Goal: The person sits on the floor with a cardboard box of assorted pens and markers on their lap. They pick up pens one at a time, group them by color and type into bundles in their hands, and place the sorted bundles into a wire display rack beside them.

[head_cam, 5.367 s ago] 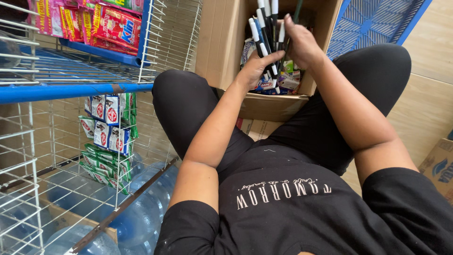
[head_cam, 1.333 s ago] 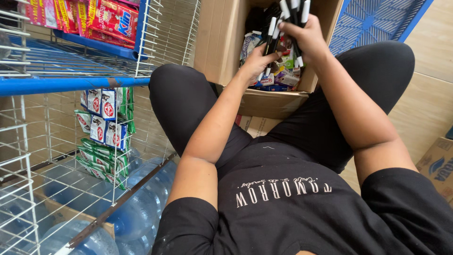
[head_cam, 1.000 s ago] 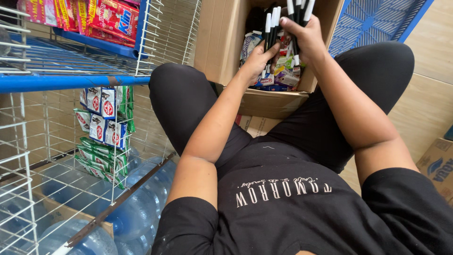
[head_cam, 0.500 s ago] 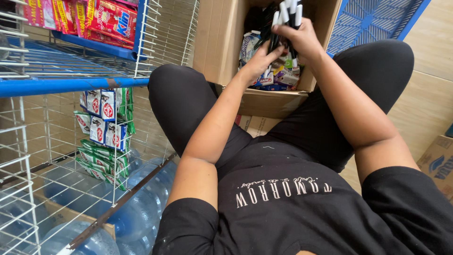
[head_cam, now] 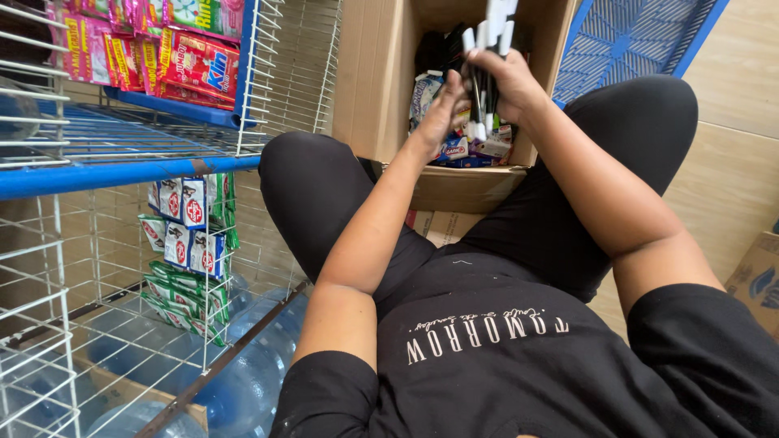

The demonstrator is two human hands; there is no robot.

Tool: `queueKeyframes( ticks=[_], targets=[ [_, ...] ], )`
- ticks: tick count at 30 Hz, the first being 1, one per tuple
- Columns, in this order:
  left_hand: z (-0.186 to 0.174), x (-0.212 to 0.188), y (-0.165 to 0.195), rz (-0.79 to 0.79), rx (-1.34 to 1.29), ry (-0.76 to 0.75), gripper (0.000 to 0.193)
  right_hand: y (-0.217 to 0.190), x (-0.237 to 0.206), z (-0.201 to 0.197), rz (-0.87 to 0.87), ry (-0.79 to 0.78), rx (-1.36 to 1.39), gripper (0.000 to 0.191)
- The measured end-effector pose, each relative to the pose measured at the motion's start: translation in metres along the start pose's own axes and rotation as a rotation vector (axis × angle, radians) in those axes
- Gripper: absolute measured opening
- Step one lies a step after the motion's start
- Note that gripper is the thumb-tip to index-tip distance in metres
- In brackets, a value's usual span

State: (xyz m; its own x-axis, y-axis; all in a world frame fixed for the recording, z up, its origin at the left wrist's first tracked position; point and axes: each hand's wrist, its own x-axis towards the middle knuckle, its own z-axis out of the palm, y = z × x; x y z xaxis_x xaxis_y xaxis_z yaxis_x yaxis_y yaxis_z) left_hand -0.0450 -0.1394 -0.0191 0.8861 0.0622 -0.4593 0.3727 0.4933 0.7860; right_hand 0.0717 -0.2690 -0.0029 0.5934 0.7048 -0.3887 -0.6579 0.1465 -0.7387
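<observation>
Black-and-white pens [head_cam: 487, 77]: right hand [head_cam: 511, 81] grip clamped around them; left hand [head_cam: 442, 113] flat against them.

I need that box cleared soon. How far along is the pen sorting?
Done: a bundle of pens is gathered in the right hand, the left hand squaring it. Left: small packets lie in the cardboard box, and the pens aren't on the wire shelf.
</observation>
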Motion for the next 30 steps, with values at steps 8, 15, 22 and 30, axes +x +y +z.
queueKeyframes(
  ticks=[8, 15, 22, 30],
  targets=[
    [-0.002, -0.027, 0.022, 0.158, 0.033, 0.005, 0.054, 0.017, -0.01, 0.007, 0.282, -0.389, -0.357, 0.021],
    [0.0, -0.027, 0.023, 0.267, -0.014, -0.028, 0.039, 0.007, -0.019, 0.02, 0.306, -0.373, -0.314, 0.058],
    [-0.012, -0.019, 0.019, 0.395, -0.145, 0.023, 0.03, -0.002, -0.017, 0.029, 0.325, -0.346, -0.516, 0.051],
    [-0.021, -0.017, 0.041, 0.526, -0.557, 0.167, 0.034, 0.014, -0.017, 0.012, 0.284, -0.313, -0.606, 0.03]
  ],
)
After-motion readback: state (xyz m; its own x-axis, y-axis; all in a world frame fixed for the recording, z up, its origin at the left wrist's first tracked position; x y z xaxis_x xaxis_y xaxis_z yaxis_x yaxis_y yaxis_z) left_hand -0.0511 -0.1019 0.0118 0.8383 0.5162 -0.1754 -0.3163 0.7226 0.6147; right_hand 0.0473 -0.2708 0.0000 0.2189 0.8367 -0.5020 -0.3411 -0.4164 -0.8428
